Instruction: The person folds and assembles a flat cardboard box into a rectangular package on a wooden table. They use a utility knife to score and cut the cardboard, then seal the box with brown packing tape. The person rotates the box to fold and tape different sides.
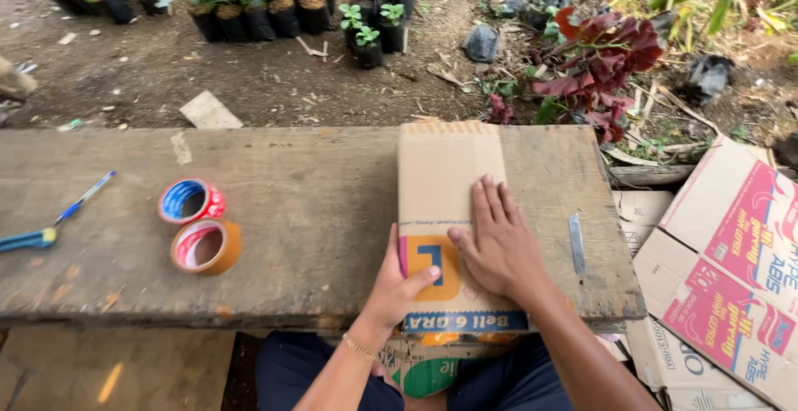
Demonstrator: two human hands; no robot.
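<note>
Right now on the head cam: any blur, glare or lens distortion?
Head view: soft, even daylight, no hard shadows; both hands, left hand and right hand, and the cardboard piece are sharp, no motion blur. Slight sheen on the metal blade, no real glare. Wide-angle bend: the wooden board edges bow, and the potted seedlings at the top look softer.

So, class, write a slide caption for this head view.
Left hand and right hand press flat cardboard on a wooden plank beside two tape rolls.
</note>
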